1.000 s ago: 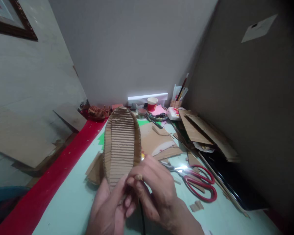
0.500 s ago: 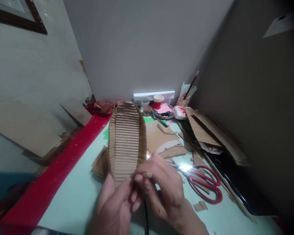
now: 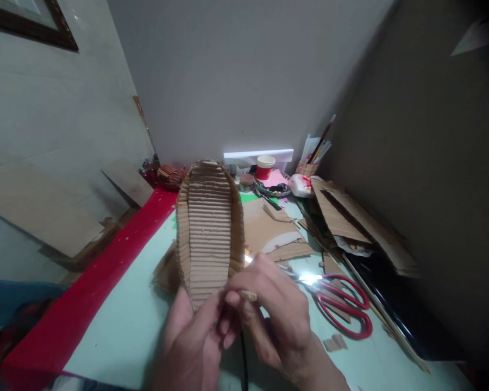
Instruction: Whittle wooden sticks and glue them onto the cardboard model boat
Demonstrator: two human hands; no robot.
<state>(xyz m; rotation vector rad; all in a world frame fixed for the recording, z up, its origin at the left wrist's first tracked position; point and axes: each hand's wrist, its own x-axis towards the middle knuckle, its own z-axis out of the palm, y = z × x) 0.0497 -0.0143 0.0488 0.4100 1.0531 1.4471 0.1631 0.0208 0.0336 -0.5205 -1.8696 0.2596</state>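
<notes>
A long oval corrugated cardboard shell (image 3: pixel 209 233) with low side walls stands tilted up before me, its ribbed inner face towards me. My left hand (image 3: pixel 195 336) grips its lower end, with the thumb along the near edge. Close by on the right, my right hand (image 3: pixel 275 312) is closed in a pinch at the same lower end. Between its thumb and forefinger shows the tip of a small tan piece (image 3: pixel 248 295), which looks like cardboard. Where that piece joins the shell, if it does, is hidden by the fingers.
Red-handled scissors (image 3: pixel 344 304) lie right of my hands, beside cardboard scraps (image 3: pixel 334 342). Cardboard sheets (image 3: pixel 342 212) and a black glossy panel (image 3: pixel 399 309) line the right side. Behind stand a red paper cup (image 3: pixel 264 168) and a pen holder (image 3: pixel 308 168). A dark cable (image 3: pixel 244 358) hangs below.
The cardboard shell has tipped slightly, its top end moving a little left and up in view. Both hands keep their hold in nearly the same place.
</notes>
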